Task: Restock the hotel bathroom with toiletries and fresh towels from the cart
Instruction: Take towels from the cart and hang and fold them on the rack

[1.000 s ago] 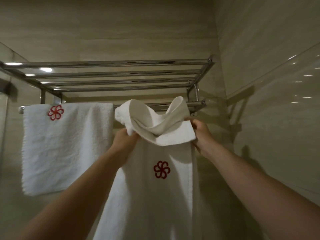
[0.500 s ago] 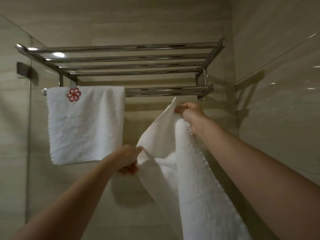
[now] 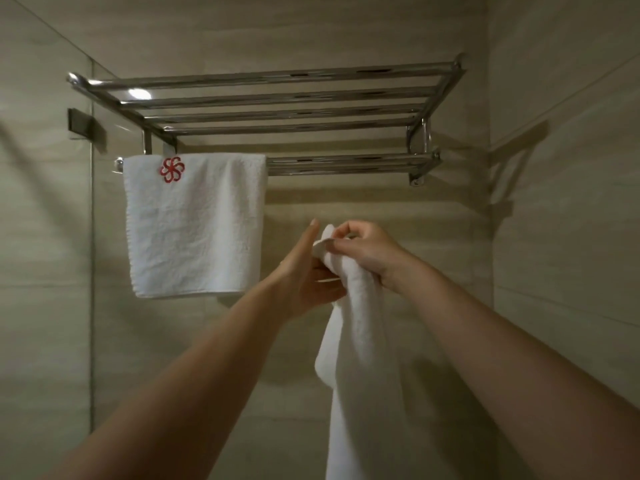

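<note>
A long white towel (image 3: 363, 358) hangs down from my two hands, well below the chrome towel rack (image 3: 277, 98). My right hand (image 3: 363, 251) pinches its top corner between thumb and fingers. My left hand (image 3: 304, 275) is right beside it, fingers held straight up against the bunched top of the towel, and its lower fingers seem to touch the cloth. A second white towel (image 3: 195, 230) with a red flower emblem hangs folded over the left half of the rack's lower bar (image 3: 346, 164).
The rack's upper shelf of several bars is bare. A glass shower panel (image 3: 45, 237) with a dark wall bracket stands at the left. Beige tiled walls close in behind and on the right, with a ledge line on the right wall.
Both hands dropped away from the bar with the towel, which now hangs bunched. The left hand came up beside the right one. The view pulled back from the rack.
</note>
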Tool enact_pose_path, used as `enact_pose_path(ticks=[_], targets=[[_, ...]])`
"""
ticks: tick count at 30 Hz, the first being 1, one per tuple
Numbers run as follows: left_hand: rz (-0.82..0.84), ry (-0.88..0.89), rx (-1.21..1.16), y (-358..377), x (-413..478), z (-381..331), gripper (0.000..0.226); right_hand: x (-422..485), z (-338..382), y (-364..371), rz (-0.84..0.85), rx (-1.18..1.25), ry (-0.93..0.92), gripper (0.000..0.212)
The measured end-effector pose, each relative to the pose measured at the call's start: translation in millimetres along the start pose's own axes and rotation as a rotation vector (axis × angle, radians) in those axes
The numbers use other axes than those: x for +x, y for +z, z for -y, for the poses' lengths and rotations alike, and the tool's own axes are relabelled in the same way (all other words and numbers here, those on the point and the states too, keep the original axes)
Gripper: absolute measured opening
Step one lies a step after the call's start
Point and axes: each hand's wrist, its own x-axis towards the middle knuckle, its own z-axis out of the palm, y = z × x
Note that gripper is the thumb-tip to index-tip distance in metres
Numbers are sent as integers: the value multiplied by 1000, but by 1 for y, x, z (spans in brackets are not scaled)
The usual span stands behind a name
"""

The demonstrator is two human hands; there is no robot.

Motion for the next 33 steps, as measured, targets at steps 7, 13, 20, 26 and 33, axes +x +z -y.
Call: enact_pose_path(ticks=[7,13,20,26,33], targets=[[-322,26,-30,5,-11,13,23,-14,-34,16,-149,212,-19,4],[-465,158,64,-20,-20,13,34,-1,-39,-18,-124,-123,-65,43],[-625,58,263,-42,-19,11,36,0,-44,-31,-131,-223,77,26],[-671,9,418,-48,-16,14,42,-5,-42,-30,-277,-325,-11,7],[-465,83,190,-16,-17,13,28,-9,-38,1,-189,-269,-48,27]])
